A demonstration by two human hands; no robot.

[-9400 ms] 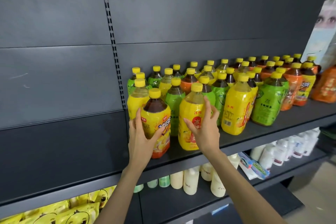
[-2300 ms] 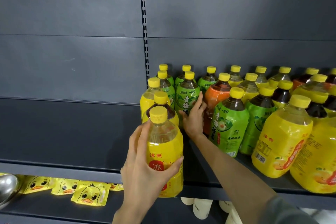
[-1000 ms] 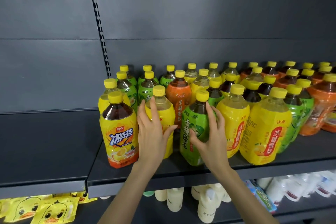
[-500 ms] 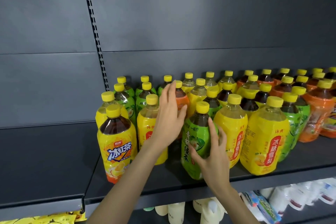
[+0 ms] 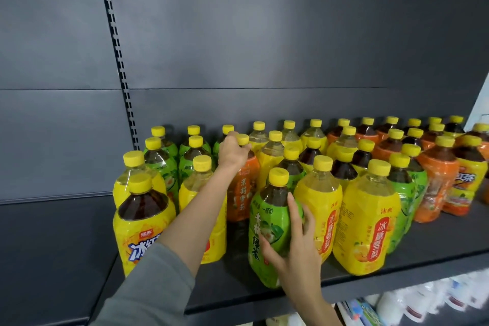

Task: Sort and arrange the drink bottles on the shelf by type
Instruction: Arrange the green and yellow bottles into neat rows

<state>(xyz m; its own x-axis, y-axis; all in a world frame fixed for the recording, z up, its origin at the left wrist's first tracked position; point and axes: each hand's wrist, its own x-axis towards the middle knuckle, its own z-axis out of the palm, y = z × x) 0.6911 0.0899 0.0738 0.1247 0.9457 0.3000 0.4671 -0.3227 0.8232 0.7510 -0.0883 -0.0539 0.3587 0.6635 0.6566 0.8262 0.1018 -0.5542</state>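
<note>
The left hand grips the orange bottle by its neck; the right hand clasps the front green bottle.

1. Shelf: showing as dark grey, matt, smooth, metal-like.
2. Back panel: looking the same matt grey, catching soft sheen.
3. Bottles: clear plastic, wearing glossy shrink-film labels that are reflecting light.
4. Caps: appearing as yellow plastic, ribbed.
5. Sleeve: reading as grey cloth, matt.
</note>
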